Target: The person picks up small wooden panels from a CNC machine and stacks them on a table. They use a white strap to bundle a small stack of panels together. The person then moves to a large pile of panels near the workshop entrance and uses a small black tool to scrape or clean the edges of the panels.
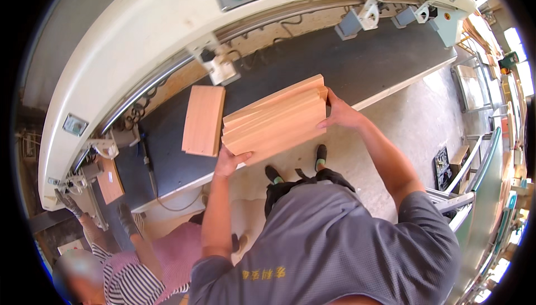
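Currently: stack of boards (274, 120) gripped endwise | left hand (230, 162) lower-left end, right hand (340, 114) upper-right end | long axis between hands | single board (204, 119) on bench (368, 67) just left.

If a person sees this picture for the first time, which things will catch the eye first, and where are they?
First comes the stack of light wooden boards in the middle, held between the left hand at its lower near corner and the right hand at its far end. Just left of it, a single wooden board lies flat on the dark belt of a long cream-coloured machine that arches across the top.
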The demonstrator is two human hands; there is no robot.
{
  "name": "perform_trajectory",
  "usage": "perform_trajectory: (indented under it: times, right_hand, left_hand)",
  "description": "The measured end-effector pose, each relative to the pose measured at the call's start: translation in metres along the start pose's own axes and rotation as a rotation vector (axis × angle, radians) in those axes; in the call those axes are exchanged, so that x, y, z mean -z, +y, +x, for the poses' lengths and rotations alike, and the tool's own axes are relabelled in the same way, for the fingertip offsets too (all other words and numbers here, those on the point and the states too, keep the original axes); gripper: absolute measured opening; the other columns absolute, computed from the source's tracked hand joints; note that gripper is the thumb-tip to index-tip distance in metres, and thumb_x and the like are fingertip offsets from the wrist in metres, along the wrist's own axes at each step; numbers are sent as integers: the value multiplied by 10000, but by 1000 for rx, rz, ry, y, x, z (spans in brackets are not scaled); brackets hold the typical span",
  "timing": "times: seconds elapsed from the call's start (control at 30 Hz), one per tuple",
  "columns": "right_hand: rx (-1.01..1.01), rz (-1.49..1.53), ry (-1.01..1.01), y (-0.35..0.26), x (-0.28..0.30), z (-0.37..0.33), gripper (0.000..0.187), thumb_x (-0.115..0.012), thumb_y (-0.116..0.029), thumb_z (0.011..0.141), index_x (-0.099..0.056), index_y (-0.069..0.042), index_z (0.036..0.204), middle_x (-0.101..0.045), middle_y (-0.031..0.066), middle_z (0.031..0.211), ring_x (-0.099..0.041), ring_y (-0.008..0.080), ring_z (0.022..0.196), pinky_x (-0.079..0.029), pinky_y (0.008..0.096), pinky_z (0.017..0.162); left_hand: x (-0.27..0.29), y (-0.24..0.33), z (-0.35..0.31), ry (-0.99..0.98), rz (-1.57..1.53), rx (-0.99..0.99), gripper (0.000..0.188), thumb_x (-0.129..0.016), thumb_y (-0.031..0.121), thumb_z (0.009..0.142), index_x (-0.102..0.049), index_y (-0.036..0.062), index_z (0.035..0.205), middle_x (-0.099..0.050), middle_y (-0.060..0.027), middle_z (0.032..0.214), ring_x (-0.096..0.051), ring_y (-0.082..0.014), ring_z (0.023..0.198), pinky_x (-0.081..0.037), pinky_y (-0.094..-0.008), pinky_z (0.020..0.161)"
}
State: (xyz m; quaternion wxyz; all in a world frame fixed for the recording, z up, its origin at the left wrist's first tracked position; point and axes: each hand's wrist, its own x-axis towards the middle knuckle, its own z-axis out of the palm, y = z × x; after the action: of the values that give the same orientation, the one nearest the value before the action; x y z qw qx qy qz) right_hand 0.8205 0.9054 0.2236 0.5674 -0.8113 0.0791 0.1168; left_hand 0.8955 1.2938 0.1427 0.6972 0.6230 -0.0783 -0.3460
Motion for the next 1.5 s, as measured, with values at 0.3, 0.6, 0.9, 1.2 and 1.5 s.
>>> perform_trajectory:
  times: [0.3,0.6,0.9,1.2,1.5]
  right_hand:
    - [66,-208,159,100,70,32,1199,-890,-113,582,-125,-63,1505,-376,215,1463,-410,364,1340,-377,375,1099]
    - [147,20,68,122,74,32,1336,-881,-124,617,98,-33,1522,-137,231,1578,-253,348,1439,-279,355,1156]
    - [384,-1044,-104,-5,67,34,1197,-891,-294,572,-190,7,1495,-187,203,1569,-142,358,1474,-141,461,1212]
    - [226,-1038,-189,-18,26,67,912,-855,-205,542,-413,-53,1325,-505,144,1207,-468,314,1206,-355,478,1034]
    - [-36,-935,122,23,49,-9,922,-853,-337,581,-405,-52,1336,-506,171,1236,-463,357,1214,-363,493,1013]
  left_hand:
    - [-83,-11,93,88,424,-208,1009,-809,-18,678,-225,75,1495,-500,-105,1337,-464,-191,1243,-384,-328,1066]
    - [-65,-51,109,128,772,-113,594,-785,7,732,-511,40,1258,-637,-68,1107,-604,-151,993,-509,-319,877]
    - [-74,-48,107,191,725,-230,728,-715,-20,723,-406,7,1382,-527,-145,1332,-492,-244,1249,-392,-366,1067]
    - [155,-32,64,1114,1426,-7,754,-718,373,811,-410,4,1392,-452,-217,1414,-386,-390,1333,-325,-484,1098]
    - [74,-92,-5,796,1036,395,879,-628,692,782,-534,-88,1175,-613,-317,1102,-591,-462,1042,-472,-504,914]
